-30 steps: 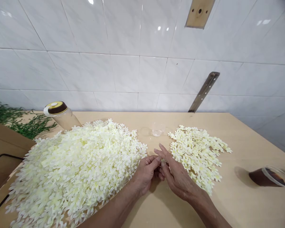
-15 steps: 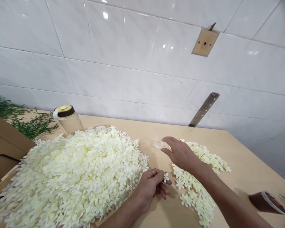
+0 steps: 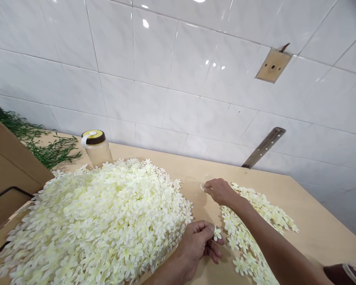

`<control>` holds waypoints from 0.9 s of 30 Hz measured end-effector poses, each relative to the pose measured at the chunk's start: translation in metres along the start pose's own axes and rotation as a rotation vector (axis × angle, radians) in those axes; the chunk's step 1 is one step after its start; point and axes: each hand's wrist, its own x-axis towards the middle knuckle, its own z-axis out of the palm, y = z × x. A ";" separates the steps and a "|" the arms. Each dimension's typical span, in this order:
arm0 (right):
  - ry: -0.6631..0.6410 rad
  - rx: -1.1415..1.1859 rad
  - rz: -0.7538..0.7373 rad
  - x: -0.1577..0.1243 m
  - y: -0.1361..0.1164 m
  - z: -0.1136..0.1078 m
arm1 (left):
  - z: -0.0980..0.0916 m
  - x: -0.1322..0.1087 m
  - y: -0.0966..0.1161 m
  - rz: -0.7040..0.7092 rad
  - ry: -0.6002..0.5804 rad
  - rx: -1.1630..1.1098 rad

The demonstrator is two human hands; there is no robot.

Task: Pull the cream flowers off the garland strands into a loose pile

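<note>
My left hand (image 3: 200, 245) pinches a small white artificial flower (image 3: 217, 233) between thumb and forefinger, its other fingers curled loosely below. Farther back, my right hand (image 3: 221, 192) reaches down to the table with its fingertips closed together at a small clear, glossy thing (image 3: 202, 187). What exactly those fingertips grip is too small and partly hidden to tell. To the left of my hands lies a large heap of white and pale-yellow artificial flowers (image 3: 115, 221). A smaller spread of the same blossoms (image 3: 267, 206) lies beneath and beyond my right forearm.
A clear jar with a yellow and brown lid (image 3: 96, 148) stands behind the heap. Green artificial sprigs (image 3: 53, 150) and a cardboard box (image 3: 12, 166) are at the left. At the lower right is a cup of dark liquid (image 3: 341, 274). A metal bracket (image 3: 264, 148) leans against the tiled wall.
My right hand has lowered, and its spread thumb and fingers have closed at the small clear thing. My left hand keeps its flower. The whole view has shifted slightly.
</note>
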 end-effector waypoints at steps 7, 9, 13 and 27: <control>-0.034 0.016 0.010 0.002 0.001 0.008 | 0.000 0.000 0.001 0.000 -0.011 0.002; -0.037 0.019 0.015 0.002 0.001 0.008 | -0.001 0.001 0.000 0.003 -0.010 -0.001; -0.018 0.032 0.033 -0.001 -0.001 0.006 | -0.002 0.002 -0.002 0.008 -0.014 0.005; -0.018 0.179 0.053 -0.012 -0.012 -0.005 | -0.002 0.000 0.000 0.005 -0.015 0.013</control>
